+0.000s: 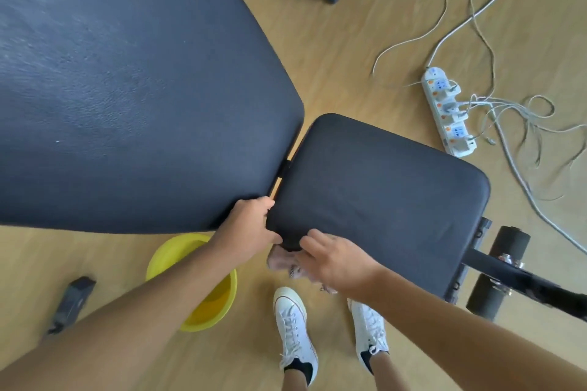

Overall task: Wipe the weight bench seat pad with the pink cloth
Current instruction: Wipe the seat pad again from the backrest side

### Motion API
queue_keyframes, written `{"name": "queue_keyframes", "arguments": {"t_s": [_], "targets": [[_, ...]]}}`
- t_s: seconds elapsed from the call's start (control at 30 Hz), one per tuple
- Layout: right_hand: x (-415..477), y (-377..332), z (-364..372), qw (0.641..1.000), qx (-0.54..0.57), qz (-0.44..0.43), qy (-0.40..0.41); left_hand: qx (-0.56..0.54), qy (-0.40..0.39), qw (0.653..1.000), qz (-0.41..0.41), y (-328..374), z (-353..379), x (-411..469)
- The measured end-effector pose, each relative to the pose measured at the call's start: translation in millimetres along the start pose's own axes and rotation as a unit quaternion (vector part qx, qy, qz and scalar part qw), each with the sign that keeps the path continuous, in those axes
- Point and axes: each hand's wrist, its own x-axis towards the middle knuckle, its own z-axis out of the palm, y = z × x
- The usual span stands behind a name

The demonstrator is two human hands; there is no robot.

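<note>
Hands at the near corner of the seat pad

Your left hand (246,227) sits at the near left corner of the black seat pad (374,187), thumb over the top edge by the gap to the back pad (127,89), fingers curled loosely around the pad's side. It holds nothing else; it is partly closed around that corner and touching it.

Your right hand (336,260) lies just beside it, at about four o'clock from the left hand, fingers spread and pressed down over the pink cloth (286,262). The cloth is bunched under the palm and fingers against the pad's near edge, with a fold showing at the fingertips and a scrap trailing by the wrist. You cannot tell how tightly it is gripped, since the hand covers most of it.

Seen from the seat pad, the yellow basin (216,301) stands on the wooden floor (349,41) at about seven o'clock, partly under your left forearm. Your white shoes (293,330) are at six o'clock. A white power strip (446,111) with tangled cables lies at two o'clock, well apart from the pad.
</note>
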Motion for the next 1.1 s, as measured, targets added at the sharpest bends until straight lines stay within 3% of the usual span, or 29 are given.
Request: {"name": "queue_keyframes", "arguments": {"t_s": [0.07,0.13,0.17,0.23,0.3,0.33,0.37,0.4,0.47,0.5,0.53,0.6,0.67,0.73,0.77,0.8,0.83,0.9,0.93,1.0,1.1], "targets": [[3.3,5.0,-5.5,0.990,0.025,0.126,0.060,-0.010,0.007,1.000,0.026,-5.1,1.5,3.2],[9.7,-9.7,1.1,0.948,0.056,0.278,0.145,-0.007,0.005,0.999,0.038,-7.6,1.6,5.9],[14.2,-18.9,9.1,0.930,0.070,0.308,0.185,-0.005,0.004,0.999,0.043,-8.7,0.8,6.6],[21.6,-35.2,17.8,0.943,0.066,0.275,0.177,-0.001,0.003,0.999,0.054,-9.8,-1.1,6.5],[22.3,-12.5,5.6,0.987,-0.004,0.129,0.098,-0.003,-0.012,0.998,0.054,-8.0,-5.8,3.8],[24.0,8.4,-6.6,0.991,-0.040,0.101,0.084,-0.007,-0.022,0.999,0.049,-7.3,-7.4,3.4],[29.4,32.7,-21.9,0.983,-0.061,0.136,0.105,-0.009,-0.035,0.998,0.042,-6.6,-8.6,3.6],[38.6,56.9,-39.6,0.963,-0.058,0.213,0.156,-0.014,-0.044,0.998,0.036,-6.3,-9.6,3.7],[59.7,92.8,-66.2,0.881,-0.032,0.390,0.266,-0.031,-0.054,0.998,0.030,-5.0,-10.2,3.5],[67.8,95.9,-68.9,0.851,-0.003,0.444,0.282,-0.034,-0.057,0.997,0.028,-4.1,-10.8,3.6],[73.4,87.6,-65.4,0.852,0.012,0.442,0.282,-0.033,-0.060,0.997,0.026,-3.4,-11.5,3.2],[68.9,53.3,-44.1,0.927,0.014,0.298,0.227,-0.026,-0.063,0.997,0.026,-2.3,-13.0,2.8],[43.0,19.5,-30.1,0.996,-0.018,0.052,0.072,-0.024,-0.051,0.998,0.026,-1.6,-13.6,3.6],[29.9,39.0,-36.7,0.985,-0.102,-0.126,-0.053,-0.032,-0.047,0.998,0.021,-0.3,-12.8,4.5],[35.5,62.7,-48.5,0.980,-0.138,-0.128,-0.067,-0.033,-0.050,0.998,0.020,1.2,-12.7,4.4],[46.8,88.2,-63.4,0.986,-0.154,-0.054,-0.026,-0.028,-0.055,0.998,0.014,2.5,-12.8,4.2],[60.2,113.1,-79.7,0.984,-0.147,0.079,0.057,-0.025,-0.059,0.998,0.007,3.5,-13.1,3.6],[76.5,146.0,-103.3,0.906,-0.085,0.385,0.157,-0.030,-0.057,0.998,-0.006,6.0,-13.3,2.3],[78.5,149.5,-104.4,0.868,-0.045,0.467,0.166,-0.036,-0.053,0.998,-0.010,7.3,-12.5,1.9],[80.7,142.8,-99.1,0.844,0.005,0.504,0.182,-0.046,-0.050,0.997,-0.022,9.1,-10.5,2.2],[93.2,137.2,-111.0,0.859,0.107,0.470,0.169,-0.057,-0.047,0.996,-0.046,11.1,-8.5,6.5]]}}
